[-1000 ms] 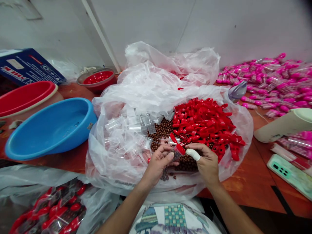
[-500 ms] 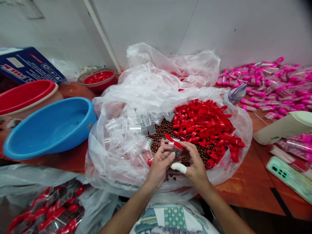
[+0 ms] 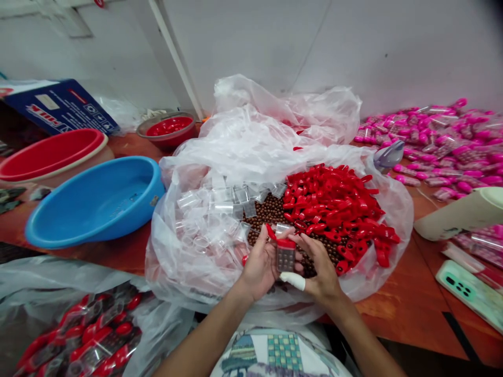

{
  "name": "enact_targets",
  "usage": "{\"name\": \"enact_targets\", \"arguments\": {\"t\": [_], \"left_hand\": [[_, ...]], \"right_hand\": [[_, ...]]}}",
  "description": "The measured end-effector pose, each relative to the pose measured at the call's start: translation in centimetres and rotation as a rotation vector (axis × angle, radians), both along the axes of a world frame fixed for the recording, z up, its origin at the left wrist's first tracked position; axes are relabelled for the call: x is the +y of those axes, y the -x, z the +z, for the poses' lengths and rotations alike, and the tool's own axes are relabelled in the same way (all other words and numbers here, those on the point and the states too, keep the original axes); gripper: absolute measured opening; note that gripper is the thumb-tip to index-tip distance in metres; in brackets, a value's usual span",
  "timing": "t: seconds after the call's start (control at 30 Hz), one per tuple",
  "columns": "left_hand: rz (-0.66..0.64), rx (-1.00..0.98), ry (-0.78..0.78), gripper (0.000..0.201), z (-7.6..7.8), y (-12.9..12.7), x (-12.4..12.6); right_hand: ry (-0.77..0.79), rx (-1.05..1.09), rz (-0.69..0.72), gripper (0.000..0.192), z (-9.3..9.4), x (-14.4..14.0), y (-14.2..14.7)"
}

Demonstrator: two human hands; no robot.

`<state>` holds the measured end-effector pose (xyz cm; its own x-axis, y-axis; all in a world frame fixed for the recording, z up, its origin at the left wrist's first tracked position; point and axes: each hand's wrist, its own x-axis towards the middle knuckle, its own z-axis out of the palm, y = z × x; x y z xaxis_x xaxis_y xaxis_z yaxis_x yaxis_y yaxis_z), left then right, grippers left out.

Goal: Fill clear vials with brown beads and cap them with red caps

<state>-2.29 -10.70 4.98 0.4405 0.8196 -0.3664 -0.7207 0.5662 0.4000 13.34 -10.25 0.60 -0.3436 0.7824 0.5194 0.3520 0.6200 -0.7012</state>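
My left hand and my right hand together hold a small clear tube filled with brown beads and closed by a red cap. The right thumb wears a white bandage. The hands hover over an open clear plastic bag on the table. In the bag lie a heap of red caps, a patch of brown beads and several empty clear tubes.
A blue basin and a red basin stand left, a small red bowl behind. Pink-capped tubes pile up at the right, near a white bottle and a phone. A bag of finished red-capped tubes lies lower left.
My right hand moved left from the red caps to meet the left hand. The tube now stands upright between both hands with its red cap on top.
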Motion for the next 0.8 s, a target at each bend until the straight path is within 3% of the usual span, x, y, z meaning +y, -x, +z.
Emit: {"name": "enact_targets", "arguments": {"t": [0.13,0.4,0.6,0.8], "left_hand": [[-0.010,0.066,0.012,0.051,-0.1,0.0,-0.1],[0.002,0.257,-0.027,0.052,-0.3,-0.4,-0.6],[0.103,0.344,0.039,0.046,-0.9,-1.3,-0.8],[0.163,0.464,-0.004,0.047,-1.2,-2.0,-1.4]], "right_hand": [[-0.074,-0.114,0.030,0.084,0.1,-0.1,0.1],[-0.083,-0.277,0.072,0.081,0.9,0.0,0.4],[-0.152,-0.370,0.062,0.069,1.6,0.3,0.3],[-0.283,-0.462,0.059,0.059,1.5,0.5,0.2]]}}
